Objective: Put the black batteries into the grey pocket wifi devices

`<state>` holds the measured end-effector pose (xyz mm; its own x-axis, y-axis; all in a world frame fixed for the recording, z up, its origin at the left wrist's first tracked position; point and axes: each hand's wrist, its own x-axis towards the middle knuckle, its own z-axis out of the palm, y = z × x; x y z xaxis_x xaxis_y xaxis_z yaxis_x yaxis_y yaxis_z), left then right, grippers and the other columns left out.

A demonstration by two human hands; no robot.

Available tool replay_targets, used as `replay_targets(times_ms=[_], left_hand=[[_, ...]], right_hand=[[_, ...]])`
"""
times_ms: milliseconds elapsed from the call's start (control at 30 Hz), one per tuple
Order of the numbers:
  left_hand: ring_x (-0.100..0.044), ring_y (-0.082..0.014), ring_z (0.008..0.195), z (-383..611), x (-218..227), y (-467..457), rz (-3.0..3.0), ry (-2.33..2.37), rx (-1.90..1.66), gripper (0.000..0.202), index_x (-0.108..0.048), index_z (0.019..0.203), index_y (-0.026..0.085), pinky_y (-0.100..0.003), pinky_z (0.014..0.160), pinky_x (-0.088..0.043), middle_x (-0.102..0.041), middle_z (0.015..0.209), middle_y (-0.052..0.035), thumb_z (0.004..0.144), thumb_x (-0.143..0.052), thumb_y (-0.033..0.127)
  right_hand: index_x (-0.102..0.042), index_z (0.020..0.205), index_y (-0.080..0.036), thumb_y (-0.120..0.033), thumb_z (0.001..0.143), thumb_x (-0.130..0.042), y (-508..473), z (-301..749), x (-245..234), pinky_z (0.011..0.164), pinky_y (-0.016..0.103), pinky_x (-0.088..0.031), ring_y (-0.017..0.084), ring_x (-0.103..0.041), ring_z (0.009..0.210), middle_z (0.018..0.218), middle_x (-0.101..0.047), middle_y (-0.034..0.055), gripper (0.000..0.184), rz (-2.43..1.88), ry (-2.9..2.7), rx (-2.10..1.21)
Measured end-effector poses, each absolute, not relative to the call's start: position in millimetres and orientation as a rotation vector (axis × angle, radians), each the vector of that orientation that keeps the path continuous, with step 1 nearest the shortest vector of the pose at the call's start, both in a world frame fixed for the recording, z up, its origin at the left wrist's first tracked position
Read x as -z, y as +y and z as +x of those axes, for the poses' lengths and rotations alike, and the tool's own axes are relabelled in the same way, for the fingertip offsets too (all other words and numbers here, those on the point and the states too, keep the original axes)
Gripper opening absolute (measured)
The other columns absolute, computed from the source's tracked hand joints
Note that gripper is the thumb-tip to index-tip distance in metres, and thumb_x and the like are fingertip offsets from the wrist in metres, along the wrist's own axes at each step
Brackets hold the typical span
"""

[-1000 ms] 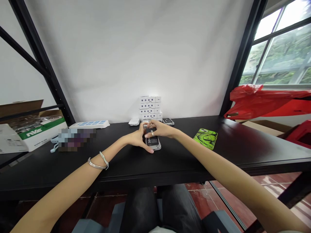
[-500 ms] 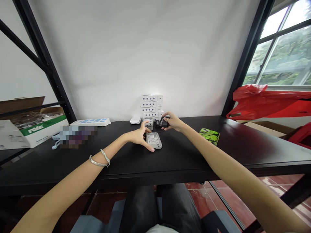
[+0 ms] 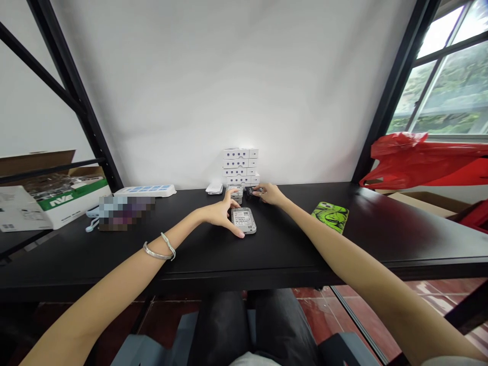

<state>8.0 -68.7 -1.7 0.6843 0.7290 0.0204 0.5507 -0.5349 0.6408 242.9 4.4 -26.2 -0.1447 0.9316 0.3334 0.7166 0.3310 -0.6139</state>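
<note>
From my end I've got both hands in head cam. L hand [image 3: 218, 213] is spread in a wide C, thumb well apart from fingers, around the L side of a pale grey, rounded rectangular device w/ a printed label [image 3: 244, 220]. Device lies flat, label up, on the black tabletop [image 3: 290, 244], approx. centred in front of the seated person. Thumb tip's by its near L corner, fingers by its far L corner; can't tell if they press on it.

R hand [image 3: 271, 194] is farther back, fingers bent, tips at some small black blocks [image 3: 249, 193]. Can't tell if it's gripping one or just touching; fingertips partly hidden.

Just L of the blocks I see a small pile of grey-white devices [image 3: 235, 192], partly behind the L fingers. Behind that, a stack of white cardboard boxes [image 3: 240, 165] near the wall, w/ a few flat white pieces [image 3: 214, 188] to the L.

Off to the R, well apart from the device, there's a bright green phone w/ black swirls [image 3: 331, 216]. Far L: a long white power strip [image 3: 147, 191].
</note>
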Motion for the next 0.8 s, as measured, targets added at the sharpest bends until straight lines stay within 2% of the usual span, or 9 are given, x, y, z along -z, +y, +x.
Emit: replay_targets(times_ms=[100, 167, 267, 367, 567, 667, 800], left_hand=[[-0.05, -0.0321, 0.114, 6.1, -3.1, -70.5, 2.306, 0.88, -0.418, 0.128, 0.004, 0.141, 0.027, -0.049, 0.093, -0.041, -0.05, 0.123, -0.0151, 0.049, -0.084, 0.04], [-0.048, -0.0312, 0.116, 4.3, -7.6, -68.8, 2.296, 0.838, -0.514, 0.121, 0.0, 0.141, 0.028, -0.049, 0.094, -0.04, -0.049, 0.124, -0.0161, 0.053, -0.083, 0.04], [-0.044, -0.0297, 0.119, 3.0, -15.2, -58.7, 2.274, 0.857, -0.728, 0.115, -0.001, 0.139, 0.028, -0.048, 0.096, -0.037, -0.045, 0.127, -0.017, 0.058, -0.081, 0.041], [-0.04, -0.0294, 0.122, 4.4, -21.0, -40.5, 2.251, 0.956, -0.861, 0.116, 0.001, 0.138, 0.026, -0.048, 0.098, -0.035, -0.044, 0.127, -0.0177, 0.057, -0.081, 0.042], [-0.042, -0.0312, 0.12, 7.3, -19.6, -3.2, 2.195, 0.984, -0.851, 0.118, -0.001, 0.136, 0.026, -0.049, 0.096, -0.037, -0.039, 0.127, -0.0188, 0.053, -0.083, 0.039], [-0.042, -0.0322, 0.12, 6.1, -16.8, 6.6, 2.179, 0.966, -0.815, 0.115, -0.002, 0.136, 0.027, -0.051, 0.097, -0.036, -0.037, 0.127, -0.0181, 0.054, -0.083, 0.037], [-0.035, -0.0314, 0.129, 0.7, -14.0, 15.3, 2.181, 0.947, -0.774, 0.109, -0.003, 0.136, 0.027, -0.052, 0.104, -0.029, -0.036, 0.129, -0.0164, 0.059, -0.08, 0.035]], right_hand=[[-0.065, 0.1, -0.021, -0.028, 0.084, -0.054, -0.2, 241.4, 23.4, 0.082, 0.034, -0.044, 0.022, -0.06, 0.088, 0.09, -0.067, 0.0053, 0.02, -1.431, -2.035, -0.24], [-0.063, 0.106, -0.022, -0.027, 0.086, -0.051, -3.6, 243.6, 18.7, 0.081, 0.033, -0.043, 0.022, -0.06, 0.089, 0.095, -0.067, 0.0068, 0.024, -1.436, -2.078, -0.159], [-0.061, 0.109, -0.019, -0.025, 0.085, -0.051, -6.9, 251.8, 8.3, 0.073, 0.031, -0.044, 0.023, -0.061, 0.083, 0.091, -0.067, 0.0092, 0.027, -1.48, -2.087, -0.064], [-0.064, 0.102, -0.016, -0.023, 0.082, -0.052, -6.1, 261.2, -3.8, 0.068, 0.029, -0.044, 0.022, -0.061, 0.079, 0.085, -0.068, 0.0096, 0.025, -1.526, -2.081, -0.01], [-0.067, 0.093, -0.018, -0.024, 0.077, -0.055, 4.6, 277.3, -24.8, 0.066, 0.026, -0.044, 0.019, -0.061, 0.076, 0.083, -0.069, 0.0051, 0.021, -1.53, -2.211, 0.001], [-0.066, 0.097, -0.018, -0.028, 0.077, -0.056, 10.5, 289.1, -30.1, 0.067, 0.027, -0.045, 0.019, -0.062, 0.078, 0.087, -0.069, 0.006, 0.025, -1.528, -2.307, -0.017], [-0.063, 0.106, -0.017, -0.038, 0.076, -0.056, 20.8, 309.9, -28.8, 0.073, 0.032, -0.047, 0.024, -0.062, 0.088, 0.096, -0.067, 0.0091, 0.037, -1.545, -2.441, -0.094]])
